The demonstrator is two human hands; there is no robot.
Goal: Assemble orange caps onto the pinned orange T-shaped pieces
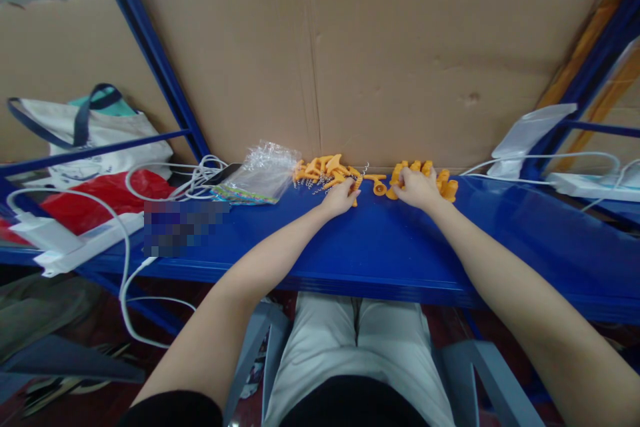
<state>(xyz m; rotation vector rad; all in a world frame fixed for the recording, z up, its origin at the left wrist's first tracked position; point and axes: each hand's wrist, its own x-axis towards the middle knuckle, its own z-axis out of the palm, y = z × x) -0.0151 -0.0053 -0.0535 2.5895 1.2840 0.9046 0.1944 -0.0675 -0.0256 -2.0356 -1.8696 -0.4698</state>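
Note:
My left hand [340, 199] is closed around an orange corkscrew [357, 181], whose metal spiral points up and to the right. Just behind that hand lies a pile of orange corkscrew pieces [327, 165] with bare metal spirals. My right hand [419, 189] reaches down into a cluster of orange plastic pieces [447, 188], its fingers curled on one of them; the fingertips are partly hidden. Between the hands, an orange piece with a round ring end [379, 188] rests on the blue table.
Clear plastic bags [263, 170] lie left of the corkscrews. Farther left are white cables [200, 177], a power strip [90, 243], a red bag [107, 197] and a tote bag [110, 137]. A cardboard wall [380, 60] closes off the back of the blue table [370, 247].

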